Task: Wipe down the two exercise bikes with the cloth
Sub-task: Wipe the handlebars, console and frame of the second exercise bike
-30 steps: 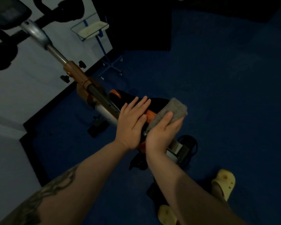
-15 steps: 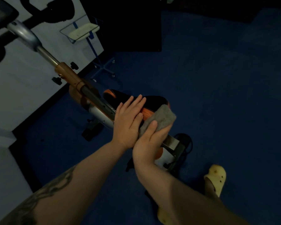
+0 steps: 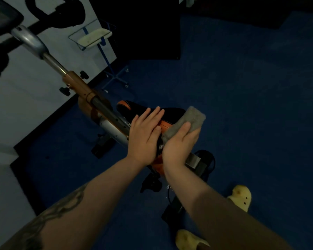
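Folded grey felt cloth (image 3: 190, 121) pushed forward again along black-and-orange bike saddle (image 3: 167, 114), gripped by right hand (image 3: 179, 147); left hand (image 3: 145, 138) flat, fingers (image 3: 153, 114) together. Saddle wiping continues.

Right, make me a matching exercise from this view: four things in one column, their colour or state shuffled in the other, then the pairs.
Things:
1. folded felt-like cloth
2. left hand
3. foam clog by the bike
4. carpeted floor

States:
A. dark blue
B. grey, gripped by the right hand
C. pale yellow
D. flat, fingers straight, resting on the black-and-orange bike seat

Pairs: 1-B, 2-D, 3-C, 4-A
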A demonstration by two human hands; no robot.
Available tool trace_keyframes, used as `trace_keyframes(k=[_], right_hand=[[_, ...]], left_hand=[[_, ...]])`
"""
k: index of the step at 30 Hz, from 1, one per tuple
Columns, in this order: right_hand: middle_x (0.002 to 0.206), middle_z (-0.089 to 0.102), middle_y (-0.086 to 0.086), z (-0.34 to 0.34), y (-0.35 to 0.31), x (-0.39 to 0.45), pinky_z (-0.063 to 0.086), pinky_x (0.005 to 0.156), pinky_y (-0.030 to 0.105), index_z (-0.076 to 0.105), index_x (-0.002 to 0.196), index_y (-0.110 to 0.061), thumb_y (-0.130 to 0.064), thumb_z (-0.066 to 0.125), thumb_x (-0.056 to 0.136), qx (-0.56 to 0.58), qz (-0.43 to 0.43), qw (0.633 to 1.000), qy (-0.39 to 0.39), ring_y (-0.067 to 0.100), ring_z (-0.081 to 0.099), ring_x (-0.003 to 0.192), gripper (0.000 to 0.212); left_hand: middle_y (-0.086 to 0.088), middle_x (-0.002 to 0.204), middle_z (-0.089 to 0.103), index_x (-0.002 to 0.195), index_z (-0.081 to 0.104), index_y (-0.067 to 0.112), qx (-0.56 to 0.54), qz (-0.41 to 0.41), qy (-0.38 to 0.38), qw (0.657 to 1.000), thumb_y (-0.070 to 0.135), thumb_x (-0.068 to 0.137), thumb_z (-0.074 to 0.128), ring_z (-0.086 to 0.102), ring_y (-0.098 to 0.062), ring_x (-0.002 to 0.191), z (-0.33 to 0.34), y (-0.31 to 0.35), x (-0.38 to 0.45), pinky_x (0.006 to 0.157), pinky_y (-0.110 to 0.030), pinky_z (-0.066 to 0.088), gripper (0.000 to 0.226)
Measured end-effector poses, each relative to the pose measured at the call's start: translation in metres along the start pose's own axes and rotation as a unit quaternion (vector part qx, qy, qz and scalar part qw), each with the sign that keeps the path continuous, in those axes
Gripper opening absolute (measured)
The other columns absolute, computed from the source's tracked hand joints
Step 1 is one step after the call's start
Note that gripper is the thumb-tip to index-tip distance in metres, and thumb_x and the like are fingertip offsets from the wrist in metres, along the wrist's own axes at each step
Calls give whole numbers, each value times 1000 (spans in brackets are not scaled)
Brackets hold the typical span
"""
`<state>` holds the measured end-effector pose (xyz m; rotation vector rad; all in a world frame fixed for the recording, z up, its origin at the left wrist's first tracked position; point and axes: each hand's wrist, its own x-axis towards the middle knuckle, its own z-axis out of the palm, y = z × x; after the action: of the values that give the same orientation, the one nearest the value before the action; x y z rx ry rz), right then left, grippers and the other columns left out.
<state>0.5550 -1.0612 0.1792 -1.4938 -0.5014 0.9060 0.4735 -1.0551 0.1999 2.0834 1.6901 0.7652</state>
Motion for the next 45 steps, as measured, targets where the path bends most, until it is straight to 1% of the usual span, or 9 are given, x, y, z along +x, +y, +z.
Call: trace_keyframes(k=[2,6,11,21,25,29,34,41,45], right_hand=[[150,32,1,-1,-1,1,28,113,27,21,152,-15,-36,28,104,11,1,1000,-3,13,35,136,52],[144,30,-11,-4,11,-40,22,96,-3,10,154,-23,-38,31,103,-1,-30,999,-17,-8,32,125,57],[149,36,8,-4,-3,14,31,114,40,22,151,-14,-36,29,104,1,8,999,-46,17,38,135,52],[144,36,1,-4,-10,22,28,101,8,29,148,-10,-33,32,105,-49,-4,998,-46,3,39,122,49],[130,54,9,-12,-24,58,41,104,41,52,130,-10,-37,31,104,-165,-28,972,-166,20,52,118,43],[130,51,8,-31,-25,61,43,98,35,49,133,-12,-42,32,103,-279,-144,917,-248,18,50,116,45],[121,62,9,14,-59,104,43,85,36,57,123,-16,-45,25,103,-516,-141,748,-392,26,57,108,48],[127,50,6,-17,-47,100,38,75,32,41,133,-20,-54,20,100,-514,-249,702,-425,20,55,98,52],[125,57,12,34,-57,113,41,84,37,49,128,-12,-46,12,103,-580,-229,601,-499,27,56,107,56]], left_hand=[[12,151,32,144,43,22,-7,0,4,1000,34,98,28,21,-11,146,0,-1,-2,119,-33,3,50],[10,151,34,143,44,21,-6,3,11,1000,32,98,29,23,-13,145,1,-3,-3,120,-37,6,49],[10,151,36,143,45,23,-13,-9,16,1000,31,98,31,23,-11,145,3,-3,0,119,-33,3,47],[8,152,37,143,45,23,-8,-12,7,1000,29,96,32,22,-12,145,2,-1,-1,120,-38,7,49],[10,151,37,143,45,24,-18,-10,14,1000,26,96,35,22,-11,145,2,-3,-2,121,-38,6,48],[7,153,34,146,40,20,-23,-22,31,999,30,97,36,20,-11,146,4,-5,-5,120,-27,1,51],[4,157,28,150,32,17,-39,-52,52,997,51,92,30,12,-11,148,6,-5,-6,121,-35,2,67],[6,162,12,153,21,19,-38,-103,80,991,55,92,33,-1,-8,149,9,-5,-11,122,-42,1,72],[5,162,11,154,20,19,-4,-124,88,988,56,93,34,-2,-9,149,8,0,-12,121,-40,-1,72]])
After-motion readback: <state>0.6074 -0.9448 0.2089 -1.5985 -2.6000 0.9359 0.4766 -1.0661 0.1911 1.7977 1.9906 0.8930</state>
